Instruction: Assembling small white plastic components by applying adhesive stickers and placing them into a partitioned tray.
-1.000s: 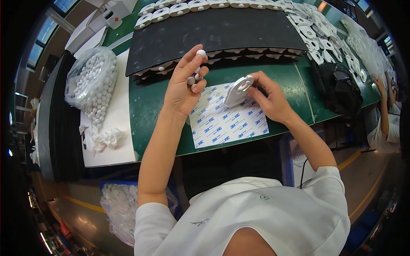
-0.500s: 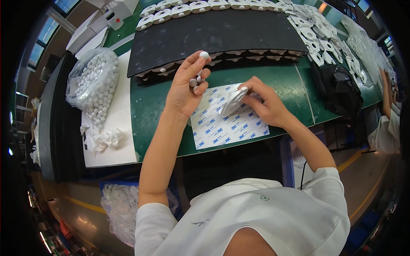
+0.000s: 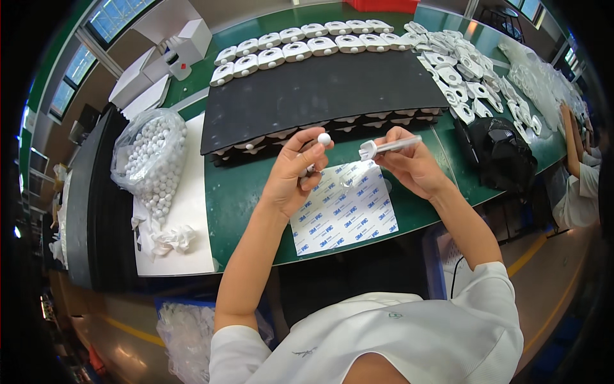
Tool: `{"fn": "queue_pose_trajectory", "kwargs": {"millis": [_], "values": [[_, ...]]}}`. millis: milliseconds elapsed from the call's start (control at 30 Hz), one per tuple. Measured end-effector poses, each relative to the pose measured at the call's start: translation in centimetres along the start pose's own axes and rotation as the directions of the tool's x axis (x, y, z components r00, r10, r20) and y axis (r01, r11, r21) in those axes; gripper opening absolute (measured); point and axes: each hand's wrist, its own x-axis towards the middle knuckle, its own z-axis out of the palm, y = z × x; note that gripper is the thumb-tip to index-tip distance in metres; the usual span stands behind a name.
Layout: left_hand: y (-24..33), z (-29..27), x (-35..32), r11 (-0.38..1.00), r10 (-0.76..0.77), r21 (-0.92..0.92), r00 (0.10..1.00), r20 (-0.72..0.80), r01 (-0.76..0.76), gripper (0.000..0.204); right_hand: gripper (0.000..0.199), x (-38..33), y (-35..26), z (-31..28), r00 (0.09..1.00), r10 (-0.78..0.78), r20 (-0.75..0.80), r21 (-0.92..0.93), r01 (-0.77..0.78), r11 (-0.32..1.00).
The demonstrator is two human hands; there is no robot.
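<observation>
Left grip [image 3: 289,176] pinches a ball [image 3: 324,139], right grip [image 3: 414,168] a white part [image 3: 398,144], near each other above the counter [image 3: 246,208], in from its near edge. A sheet [image 3: 345,208] lies by that edge, bare room on both sides.

Palmed white balls [image 3: 310,169] — partly hidden, uncountable

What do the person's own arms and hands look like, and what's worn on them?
The bare left hand and bare right hand show no gloves, rings or watches. Both bare, slender forearms run up to short white fabric sleeves, part of a white fabric shirt with a small green outlined emblem and a thin dark squiggle-shaped mark.
</observation>
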Motion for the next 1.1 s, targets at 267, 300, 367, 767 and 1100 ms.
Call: {"fn": "queue_pose_trajectory", "kwargs": {"millis": [267,300,367,767,1100], "values": [[0.1,-0.1,0.2,0.999,-0.019,-0.041,1.0,0.014,0.02,0.029,0.021,1.5,-3.2,0.9,0.764,-0.45,0.462,-0.68,0.631,0.374],[0.1,0.0,0.3,0.998,-0.024,-0.054,1.0,0.02,0.025,0.029,0.021,1.6,-3.6,1.2,0.657,-0.43,0.619,-0.707,0.705,0.059],[0.1,0.0,0.3,0.999,-0.024,-0.041,1.0,0.017,0.024,0.03,0.022,1.8,-3.6,1.5,0.61,-0.443,0.657,-0.691,0.722,-0.032],[-0.5,-0.2,0.5,0.993,-0.001,0.119,0.999,-0.037,0.005,0.032,0.012,2.1,0.2,0.8,0.839,-0.515,0.174,-0.511,0.524,0.681],[-0.7,0.3,0.3,0.952,0.043,0.307,0.997,-0.062,-0.021,0.028,0.024,2.6,1.1,0.6,0.99,-0.107,-0.094,-0.178,0.089,0.98]]}}
